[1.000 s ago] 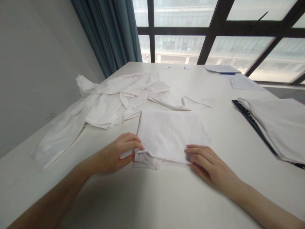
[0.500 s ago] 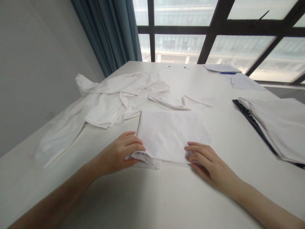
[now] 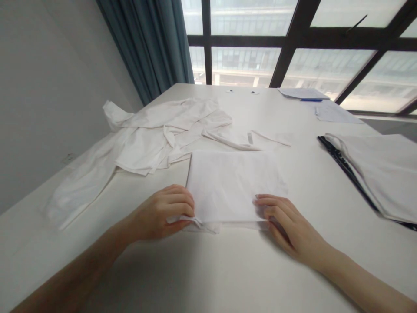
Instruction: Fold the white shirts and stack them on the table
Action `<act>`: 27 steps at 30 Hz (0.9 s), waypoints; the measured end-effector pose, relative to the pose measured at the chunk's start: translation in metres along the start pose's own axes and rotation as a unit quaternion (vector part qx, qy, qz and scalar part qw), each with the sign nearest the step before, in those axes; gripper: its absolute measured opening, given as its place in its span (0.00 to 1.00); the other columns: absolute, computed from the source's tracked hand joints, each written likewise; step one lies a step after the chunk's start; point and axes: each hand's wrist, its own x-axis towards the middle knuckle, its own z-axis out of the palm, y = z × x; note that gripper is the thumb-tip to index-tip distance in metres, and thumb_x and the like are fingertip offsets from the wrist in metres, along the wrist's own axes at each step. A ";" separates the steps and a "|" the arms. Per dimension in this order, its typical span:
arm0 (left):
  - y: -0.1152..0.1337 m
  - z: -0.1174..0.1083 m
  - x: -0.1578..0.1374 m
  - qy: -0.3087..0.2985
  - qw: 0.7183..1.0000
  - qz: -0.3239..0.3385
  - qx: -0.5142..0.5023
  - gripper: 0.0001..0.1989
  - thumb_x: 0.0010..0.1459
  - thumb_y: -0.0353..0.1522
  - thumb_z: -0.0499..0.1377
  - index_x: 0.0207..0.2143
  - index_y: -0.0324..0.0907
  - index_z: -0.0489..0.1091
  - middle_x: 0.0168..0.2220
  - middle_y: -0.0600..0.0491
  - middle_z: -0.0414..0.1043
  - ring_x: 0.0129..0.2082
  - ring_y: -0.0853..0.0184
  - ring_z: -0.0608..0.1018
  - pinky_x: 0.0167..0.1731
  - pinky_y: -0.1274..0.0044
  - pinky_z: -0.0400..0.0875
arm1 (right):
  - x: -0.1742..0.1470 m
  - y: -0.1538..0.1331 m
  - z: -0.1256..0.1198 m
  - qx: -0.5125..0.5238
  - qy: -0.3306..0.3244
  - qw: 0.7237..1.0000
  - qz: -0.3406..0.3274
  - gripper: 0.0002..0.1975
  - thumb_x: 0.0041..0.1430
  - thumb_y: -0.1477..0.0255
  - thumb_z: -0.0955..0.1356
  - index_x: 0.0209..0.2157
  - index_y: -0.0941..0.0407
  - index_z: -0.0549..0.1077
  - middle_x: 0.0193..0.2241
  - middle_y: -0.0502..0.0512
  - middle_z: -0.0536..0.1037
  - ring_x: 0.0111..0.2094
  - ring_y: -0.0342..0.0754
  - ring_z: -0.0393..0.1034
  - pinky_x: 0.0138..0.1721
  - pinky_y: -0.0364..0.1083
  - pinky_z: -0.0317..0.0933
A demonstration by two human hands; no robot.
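Observation:
A folded white garment (image 3: pixel 233 187) lies flat on the white table in front of me, its near edge towards me. My left hand (image 3: pixel 167 211) pinches its near left corner, fingers on top and thumb beneath. Below that corner a bit of cloth sticks out crumpled past the edge. At the near right corner, my right hand (image 3: pixel 286 221) has its fingers over the cloth and its thumb at the edge, closed on it. A second layer shows just under the near edge between the hands.
Loose white garments (image 3: pixel 150 139) are heaped at the left back. White strips of cloth (image 3: pixel 234 141) lie behind the folded piece. On the right, folded white cloth (image 3: pixel 384 169) rests on a black item (image 3: pixel 348 171). Papers (image 3: pixel 304 93) and a blue pen (image 3: pixel 311 100) lie near the window.
My left fingers have curled in and closed more on the near left corner, and the crumpled cloth there is flatter. My right hand has shifted slightly to the right.

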 end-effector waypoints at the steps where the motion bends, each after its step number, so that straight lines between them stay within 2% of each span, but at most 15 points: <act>1: 0.001 0.002 0.000 -0.022 0.999 -0.020 -0.010 0.01 0.61 0.28 0.60 0.35 0.42 0.71 0.35 0.51 0.75 0.40 0.66 0.75 0.47 0.73 0.69 | 0.000 0.000 -0.001 -0.001 0.003 1.000 -0.007 0.07 0.63 0.80 0.62 0.41 0.55 0.63 0.47 0.63 0.74 0.56 0.52 0.65 0.52 0.52 0.65; 5: 0.003 0.008 0.000 -0.072 0.995 -0.069 -0.024 0.06 0.59 0.34 0.63 0.35 0.42 0.70 0.38 0.50 0.71 0.42 0.64 0.73 0.46 0.74 0.68 | 0.000 -0.002 -0.002 -0.010 0.014 1.000 -0.023 0.09 0.61 0.81 0.62 0.43 0.56 0.64 0.46 0.63 0.74 0.54 0.52 0.67 0.51 0.52 0.65; 10: 0.002 0.011 -0.001 -0.084 0.993 -0.079 -0.037 0.05 0.61 0.33 0.61 0.35 0.42 0.67 0.39 0.51 0.70 0.43 0.65 0.71 0.46 0.74 0.66 | 0.002 -0.002 -0.003 -0.014 -0.005 0.999 -0.045 0.09 0.61 0.81 0.62 0.42 0.55 0.67 0.45 0.60 0.76 0.54 0.52 0.68 0.51 0.52 0.65; 14: 0.001 0.010 -0.001 -0.085 0.992 -0.080 -0.054 0.04 0.63 0.31 0.60 0.35 0.42 0.67 0.37 0.52 0.70 0.42 0.66 0.70 0.46 0.75 0.65 | 0.005 -0.001 -0.002 -0.012 -0.043 0.998 -0.036 0.08 0.61 0.80 0.63 0.40 0.55 0.67 0.44 0.60 0.76 0.55 0.52 0.67 0.52 0.52 0.65; 17: 0.001 0.010 -0.002 -0.086 0.991 -0.084 -0.052 0.04 0.64 0.32 0.59 0.34 0.42 0.67 0.35 0.52 0.70 0.42 0.65 0.69 0.44 0.76 0.65 | 0.005 -0.001 -0.001 -0.012 -0.042 0.998 -0.040 0.07 0.61 0.81 0.63 0.40 0.56 0.68 0.44 0.60 0.76 0.54 0.51 0.68 0.52 0.51 0.65; 22: 0.007 0.017 0.003 -0.044 0.997 -0.060 -0.024 0.11 0.66 0.38 0.55 0.34 0.41 0.66 0.33 0.51 0.69 0.40 0.64 0.69 0.45 0.72 0.63 | 0.003 -0.002 0.001 -0.030 -0.029 0.997 -0.072 0.08 0.64 0.80 0.63 0.43 0.57 0.69 0.44 0.60 0.77 0.52 0.51 0.70 0.51 0.52 0.66; 27: 0.018 0.027 0.008 0.005 0.999 -0.054 -0.005 0.08 0.68 0.35 0.52 0.37 0.40 0.66 0.32 0.52 0.70 0.35 0.66 0.69 0.41 0.75 0.64 | 0.003 -0.004 -0.001 -0.029 -0.002 0.996 -0.081 0.08 0.63 0.80 0.63 0.42 0.57 0.70 0.43 0.60 0.78 0.49 0.50 0.72 0.49 0.51 0.68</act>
